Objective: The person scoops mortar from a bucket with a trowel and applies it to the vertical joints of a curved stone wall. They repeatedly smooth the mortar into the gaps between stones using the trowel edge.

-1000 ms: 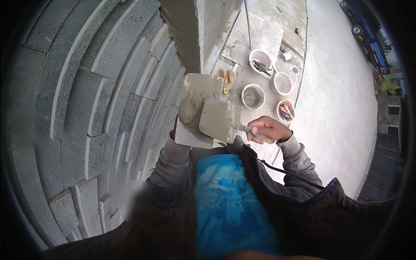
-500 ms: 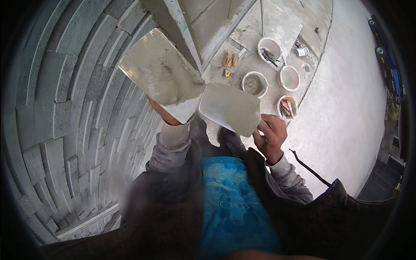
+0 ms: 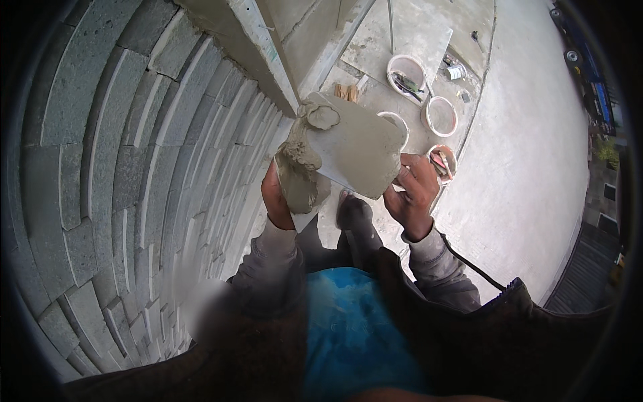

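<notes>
Stone cladding (image 3: 110,167) lines frame left; at centre the right hand (image 3: 412,194) grips a plastering trowel (image 3: 358,144), long axis running upper-left, beside mortar (image 3: 298,184) on the hawk (image 3: 303,223) (tilted, apparently) the left hand (image 3: 274,199) holds

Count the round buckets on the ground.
4: the far bucket, holding tools; the middle bucket, to its lower right; the near bucket, just beyond the right hand; the half-hidden bucket, behind the trowel. More may be hidden.
</notes>
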The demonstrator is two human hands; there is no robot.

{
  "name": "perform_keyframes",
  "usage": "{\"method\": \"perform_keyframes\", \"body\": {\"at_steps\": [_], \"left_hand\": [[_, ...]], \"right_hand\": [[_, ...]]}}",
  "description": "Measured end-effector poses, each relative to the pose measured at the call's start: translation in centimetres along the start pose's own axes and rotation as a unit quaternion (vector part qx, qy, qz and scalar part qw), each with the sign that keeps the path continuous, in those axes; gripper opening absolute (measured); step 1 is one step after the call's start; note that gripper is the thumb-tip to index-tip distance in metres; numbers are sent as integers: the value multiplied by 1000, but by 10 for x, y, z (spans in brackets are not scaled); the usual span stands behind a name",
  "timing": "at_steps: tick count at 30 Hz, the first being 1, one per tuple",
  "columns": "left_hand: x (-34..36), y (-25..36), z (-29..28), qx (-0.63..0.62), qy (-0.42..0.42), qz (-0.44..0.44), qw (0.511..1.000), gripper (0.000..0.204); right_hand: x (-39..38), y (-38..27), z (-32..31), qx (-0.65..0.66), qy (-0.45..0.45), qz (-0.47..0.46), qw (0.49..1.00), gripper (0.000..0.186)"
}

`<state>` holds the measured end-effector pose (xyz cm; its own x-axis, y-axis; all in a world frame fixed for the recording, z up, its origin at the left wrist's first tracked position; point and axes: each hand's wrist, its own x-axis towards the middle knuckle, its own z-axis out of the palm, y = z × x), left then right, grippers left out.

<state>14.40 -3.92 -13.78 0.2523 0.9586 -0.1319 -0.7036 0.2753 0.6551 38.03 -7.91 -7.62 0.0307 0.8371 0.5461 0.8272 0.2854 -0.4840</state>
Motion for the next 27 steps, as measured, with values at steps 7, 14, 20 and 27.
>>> {"method": "perform_keyframes", "body": {"at_steps": [7, 14, 20, 27], "left_hand": [[40, -74, -117, -403, -152, -165, 887, 70], [82, -168, -220, -235, -77, -281, 927, 76], [93, -182, -223, -93, -95, -111, 985, 64], [116, -224, -333, -178, -164, -11, 970, 48]], "right_hand": [[-44, 44, 33, 144, -118, 145, 972, 20], [-43, 149, 102, 414, -510, 149, 739, 43], [-84, 228, 169, 379, -580, 134, 709, 52], [-215, 274, 201, 196, -338, 103, 915, 39]]}}
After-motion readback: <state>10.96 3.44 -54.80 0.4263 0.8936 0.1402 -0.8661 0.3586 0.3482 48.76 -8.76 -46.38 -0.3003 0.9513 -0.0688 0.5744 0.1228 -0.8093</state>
